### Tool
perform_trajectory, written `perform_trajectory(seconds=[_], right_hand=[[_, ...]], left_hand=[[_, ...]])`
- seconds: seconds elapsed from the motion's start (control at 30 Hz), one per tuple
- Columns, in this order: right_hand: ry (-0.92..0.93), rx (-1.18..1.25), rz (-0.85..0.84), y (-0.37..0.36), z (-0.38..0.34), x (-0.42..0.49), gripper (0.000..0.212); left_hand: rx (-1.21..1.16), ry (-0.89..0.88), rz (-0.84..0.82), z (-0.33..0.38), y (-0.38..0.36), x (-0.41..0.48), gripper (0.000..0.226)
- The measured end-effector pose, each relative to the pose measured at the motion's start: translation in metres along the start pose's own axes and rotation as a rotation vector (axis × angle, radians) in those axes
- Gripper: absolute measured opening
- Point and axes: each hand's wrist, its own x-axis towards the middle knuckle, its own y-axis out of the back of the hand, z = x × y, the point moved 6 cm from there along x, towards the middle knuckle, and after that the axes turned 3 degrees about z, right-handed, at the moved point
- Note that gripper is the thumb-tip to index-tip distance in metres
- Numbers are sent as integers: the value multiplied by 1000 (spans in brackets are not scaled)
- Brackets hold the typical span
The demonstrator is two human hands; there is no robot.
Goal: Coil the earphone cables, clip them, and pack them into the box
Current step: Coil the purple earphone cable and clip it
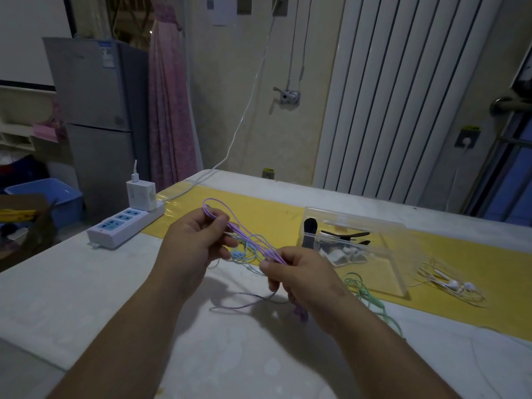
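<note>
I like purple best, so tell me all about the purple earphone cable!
The purple earphone cable is thin, lilac and rubbery-looking. It is gathered in long loops stretched between the left hand and the right hand, which both pinch it above the table. One loop pokes up past the left hand; a loose tail trails on the table below.

No lettering can be read. The blue sticker [106,54] on the grey fridge [95,110] beyond the left hand [190,243], the paper sheet [221,10] high above both hands, and the yellow tag [470,128] beyond the right hand [302,277] are all too blurred.
</note>
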Motion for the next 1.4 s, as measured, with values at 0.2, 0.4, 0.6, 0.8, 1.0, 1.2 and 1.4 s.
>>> perform_trajectory(seconds=[0.2,0.4,0.6,0.8,1.0,1.2,1.4], right_hand=[[-77,-4,37,12,6,1,50],[-89,10,32,21,5,2,62],[-82,94,-20,24,7,4,12],[-18,-303,1,27,2,-2,27],[61,-525,76,30,2,3,37],[127,-510,230,38,2,6,40],[149,-519,313,40,-9,0,45]], left_hand=[[-158,232,37,-5,-2,9,26],[-288,323,113,-5,-5,33,24],[-543,427,147,-35,4,39,30],[-539,298,226,-35,11,39,35],[-466,349,168,-38,12,37,33],[-695,305,144,-30,11,38,36],[-659,304,171,-31,14,38,44]])
